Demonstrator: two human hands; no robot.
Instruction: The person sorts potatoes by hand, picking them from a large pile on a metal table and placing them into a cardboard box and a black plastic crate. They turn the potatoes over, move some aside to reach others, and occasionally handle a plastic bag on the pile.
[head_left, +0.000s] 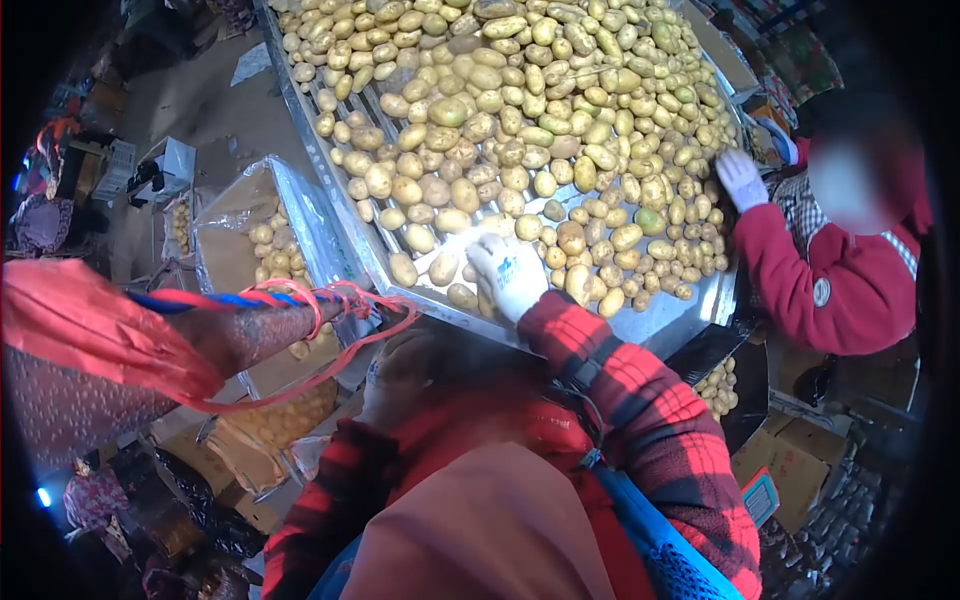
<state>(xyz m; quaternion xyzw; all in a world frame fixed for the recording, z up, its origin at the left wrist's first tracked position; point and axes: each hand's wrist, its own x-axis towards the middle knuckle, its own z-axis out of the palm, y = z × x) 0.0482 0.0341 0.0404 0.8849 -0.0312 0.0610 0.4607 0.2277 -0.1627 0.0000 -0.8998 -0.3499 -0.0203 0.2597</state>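
Observation:
My right hand (510, 277), in a white glove with a blue print, is over the near edge of the sorting table (345, 215). Its fingers reach down and apart among the potatoes; I see none gripped, though the fingertips are partly lost in glare. Close beside them lie a potato (443, 267) and another potato (462, 296). Lower down, my left hand (383, 378) hangs in shadow below the table edge, near the potato box on the left. It is blurred, so its fingers and anything in them cannot be made out.
A large heap of potatoes (480, 90) covers the slatted table. A co-worker's gloved hand (741, 180) rests at the right edge. A plastic-lined box (225, 240) holds potatoes on the left. A pole (240, 340) wrapped in red strips crosses the left side. Cardboard boxes (790, 460) stand lower right.

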